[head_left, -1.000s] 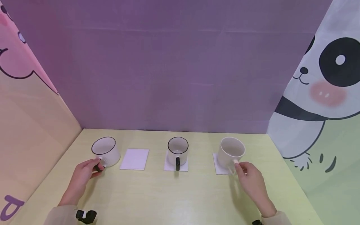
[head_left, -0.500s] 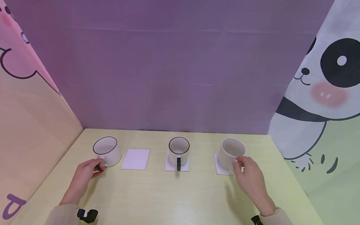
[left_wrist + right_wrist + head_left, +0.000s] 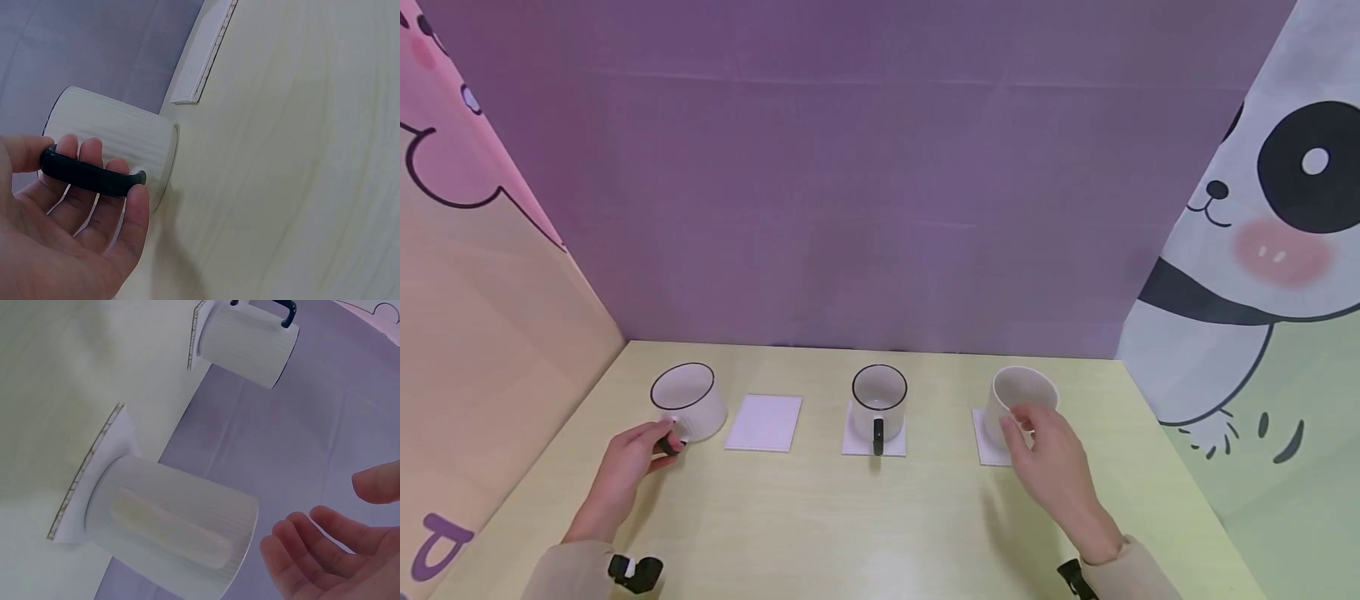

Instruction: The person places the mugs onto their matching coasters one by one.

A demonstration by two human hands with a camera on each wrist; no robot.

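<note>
My left hand (image 3: 632, 458) grips the black handle (image 3: 87, 175) of a white mug (image 3: 698, 417) with a dark rim, fingers curled through the handle. This mug is upright at the table's left, beside a bare white square coaster (image 3: 763, 423). On the right, a plain white mug (image 3: 1000, 408) stands on another coaster (image 3: 988, 450). My right hand (image 3: 1052, 462) hovers just in front of that mug, partly covering it in the head view. The right wrist view shows its relaxed fingers (image 3: 300, 550) apart from the mug, holding nothing.
Between the hands, a second dark-rimmed mug (image 3: 878, 408) sits on a coaster (image 3: 855, 442), its black handle facing me. A purple backdrop (image 3: 865, 183) rises behind the pale table (image 3: 850, 525). Printed cloth walls, one with a panda (image 3: 1277, 258), flank both sides.
My right hand has let go of the plain mug's handle and moved left and slightly up in front of it. My left hand keeps its hold, with the view shifting slightly.
</note>
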